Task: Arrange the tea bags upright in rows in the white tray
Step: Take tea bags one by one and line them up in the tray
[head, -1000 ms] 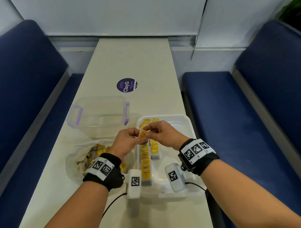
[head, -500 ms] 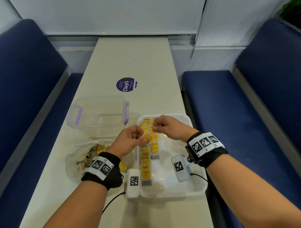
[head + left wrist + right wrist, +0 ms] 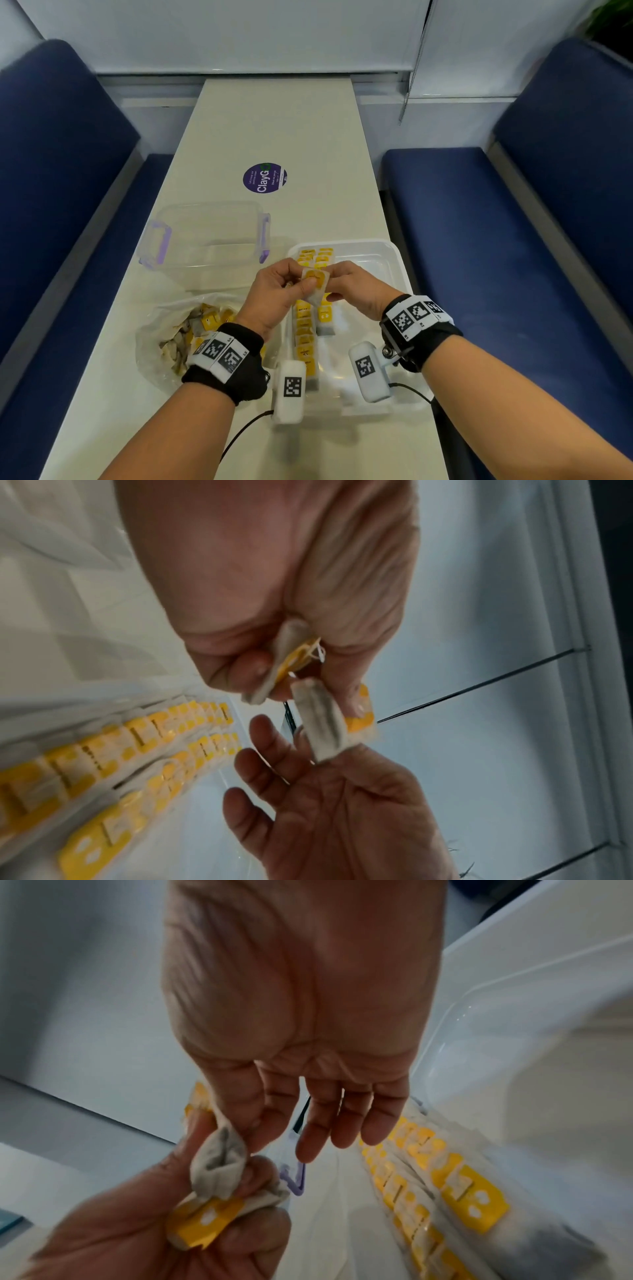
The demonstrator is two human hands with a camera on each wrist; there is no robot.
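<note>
Both hands meet above the white tray (image 3: 401, 263). My left hand (image 3: 291, 284) grips a small bunch of tea bags: one crumpled bag with a yellow tag (image 3: 205, 1219) stays in its curled fingers (image 3: 253, 666). Another tea bag (image 3: 315, 284) sticks out towards my right hand (image 3: 334, 286). That hand pinches this bag (image 3: 322, 731) with its index finger (image 3: 253, 1123) and thumb, while its other fingers are nearly straight. Two rows of yellow-tagged tea bags (image 3: 305, 337) stand upright along the tray's left side (image 3: 113, 764).
A crumpled clear plastic bag (image 3: 161, 342) with several loose tea bags lies left of the tray. Behind it stands a clear box with purple latches (image 3: 205, 236). A purple round sticker (image 3: 264, 178) is further back on the table. Blue benches flank the table.
My right hand went to the far end of the tray's rows, then came back to my left hand. It now pinches a fresh tea bag held out by my left hand.
</note>
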